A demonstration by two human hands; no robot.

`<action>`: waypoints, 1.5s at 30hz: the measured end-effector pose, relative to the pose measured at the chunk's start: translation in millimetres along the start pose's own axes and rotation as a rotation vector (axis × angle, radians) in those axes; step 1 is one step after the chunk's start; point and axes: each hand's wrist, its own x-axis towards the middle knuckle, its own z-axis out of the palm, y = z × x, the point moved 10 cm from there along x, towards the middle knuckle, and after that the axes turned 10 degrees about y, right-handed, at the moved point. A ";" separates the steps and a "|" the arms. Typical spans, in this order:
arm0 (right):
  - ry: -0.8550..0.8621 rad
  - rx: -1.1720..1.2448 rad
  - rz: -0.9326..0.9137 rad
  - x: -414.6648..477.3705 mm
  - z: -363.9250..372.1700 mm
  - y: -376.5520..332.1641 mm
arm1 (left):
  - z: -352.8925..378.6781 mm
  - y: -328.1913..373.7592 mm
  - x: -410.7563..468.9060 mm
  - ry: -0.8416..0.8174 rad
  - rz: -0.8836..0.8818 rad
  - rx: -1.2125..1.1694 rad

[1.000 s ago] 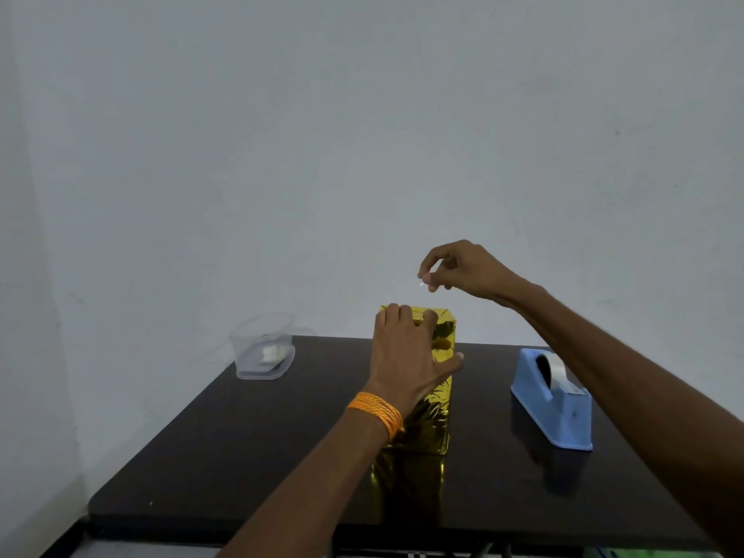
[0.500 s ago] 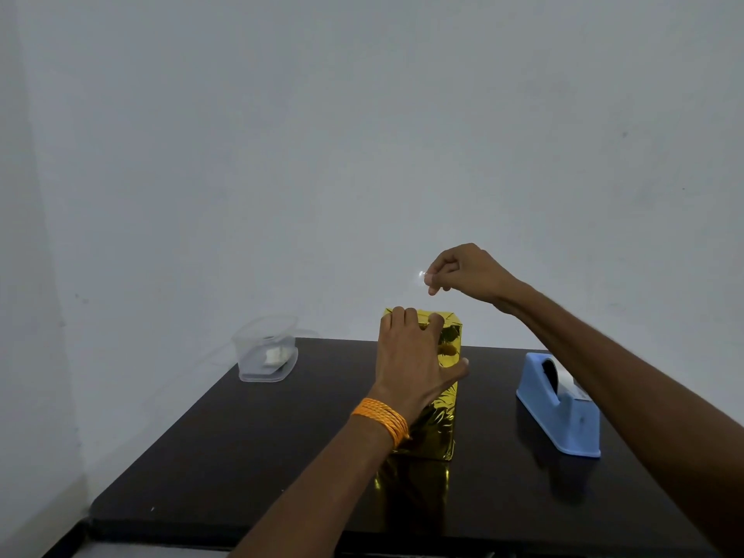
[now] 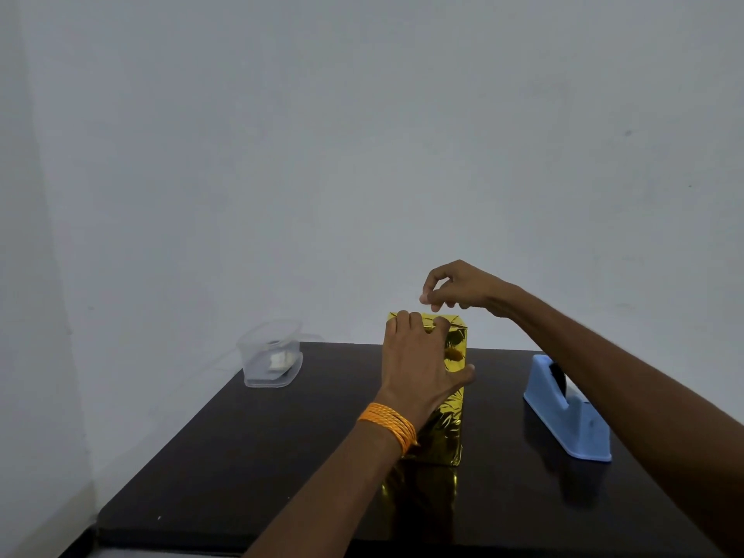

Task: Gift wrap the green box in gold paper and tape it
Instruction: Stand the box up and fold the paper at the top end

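A box wrapped in shiny gold paper (image 3: 451,420) stands upright in the middle of the dark table (image 3: 249,457); no green shows. My left hand (image 3: 418,364) grips the box from the near side, fingers curled over its top edge and thumb on the right face. My right hand (image 3: 459,285) hovers just above the box's top, thumb and forefinger pinched together on a small clear piece of tape that is hard to make out. A blue tape dispenser (image 3: 563,412) sits on the table to the right of the box.
A clear plastic container (image 3: 269,356) with something white inside stands at the table's back left corner. A plain grey wall rises right behind the table. The table's front edge lies close to me.
My right hand has come down and slightly left, from well above the box to just over its top. My left hand has stayed on the box.
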 end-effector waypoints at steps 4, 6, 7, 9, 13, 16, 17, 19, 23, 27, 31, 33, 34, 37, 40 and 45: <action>-0.046 -0.002 0.031 3.0 15.5 7.7 | 1.7 -0.5 1.1 -0.013 -0.005 -0.014; -0.060 -0.010 0.037 5.8 20.5 10.5 | 2.5 0.0 1.6 -0.009 -0.006 -0.019; -0.064 -0.018 0.037 7.5 22.1 11.1 | 2.7 -0.1 2.1 -0.008 -0.006 -0.020; -0.077 -0.048 0.037 10.9 24.1 11.5 | 3.3 -0.5 2.6 -0.014 -0.006 -0.016; -0.122 -0.152 0.025 20.3 24.3 13.0 | 4.8 1.6 4.0 -0.037 0.001 0.021; -0.154 -0.179 -0.014 22.7 25.7 10.2 | 5.2 2.5 4.8 -0.044 0.003 0.037; -0.150 -0.181 -0.023 22.8 25.5 10.2 | 5.6 1.6 4.9 -0.046 0.004 0.039; -0.131 -0.197 -0.030 23.2 23.9 10.8 | 6.1 0.4 4.7 -0.046 0.004 0.041; -0.121 -0.287 -0.023 28.7 23.8 15.9 | 7.6 3.4 4.7 -0.057 0.012 0.060; -0.008 -0.534 -0.070 28.5 9.7 9.0 | 4.1 2.8 4.3 -0.056 0.015 0.067; 0.054 -0.455 0.040 15.4 4.2 34.7 | 2.0 2.8 4.1 -0.056 0.019 0.068; 0.092 -0.237 0.174 2.4 5.7 57.5 | 0.1 5.9 4.8 -0.043 0.026 0.073; 0.068 -0.082 0.286 -6.0 12.3 71.5 | -0.7 7.5 4.3 -0.038 0.031 0.075; -0.031 0.175 0.473 -18.5 29.0 88.5 | -1.7 8.2 3.0 -0.039 0.034 0.078; -0.051 0.263 0.508 -17.1 32.6 82.6 | -0.7 3.4 3.9 -0.038 0.025 0.077; -0.014 0.351 0.547 -25.3 38.5 87.1 | 4.5 3.9 3.5 -0.053 0.037 0.125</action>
